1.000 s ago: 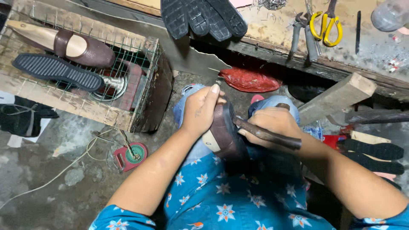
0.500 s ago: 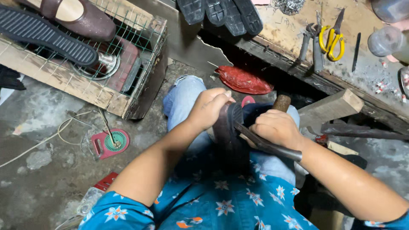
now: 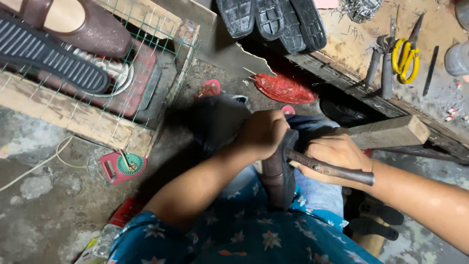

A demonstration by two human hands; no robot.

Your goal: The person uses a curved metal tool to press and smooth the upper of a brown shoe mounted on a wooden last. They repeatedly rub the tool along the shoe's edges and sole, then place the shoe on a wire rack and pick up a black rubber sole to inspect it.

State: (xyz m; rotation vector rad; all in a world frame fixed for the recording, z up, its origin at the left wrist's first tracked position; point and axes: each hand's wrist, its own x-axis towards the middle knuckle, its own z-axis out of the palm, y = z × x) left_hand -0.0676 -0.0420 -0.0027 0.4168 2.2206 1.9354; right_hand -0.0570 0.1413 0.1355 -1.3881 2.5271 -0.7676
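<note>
Now view sits closer than a second ago, lap filling centre; dark shoe (image 3: 279, 176) still upright on knee, sole edge toward camera. Left hand (image 3: 264, 133) clamped over shoe top at 12 o'clock of it, much as before. Right hand (image 3: 337, 154) wrapped round rusty metal tool (image 3: 332, 168), tip now pressed against shoe side at 3 o'clock; looks like same working grip held. Yellow scissors (image 3: 404, 56) on worktop (image 3: 351, 44) at 2 o'clock, red tape measure (image 3: 122, 166) on floor at 9 o'clock
</note>
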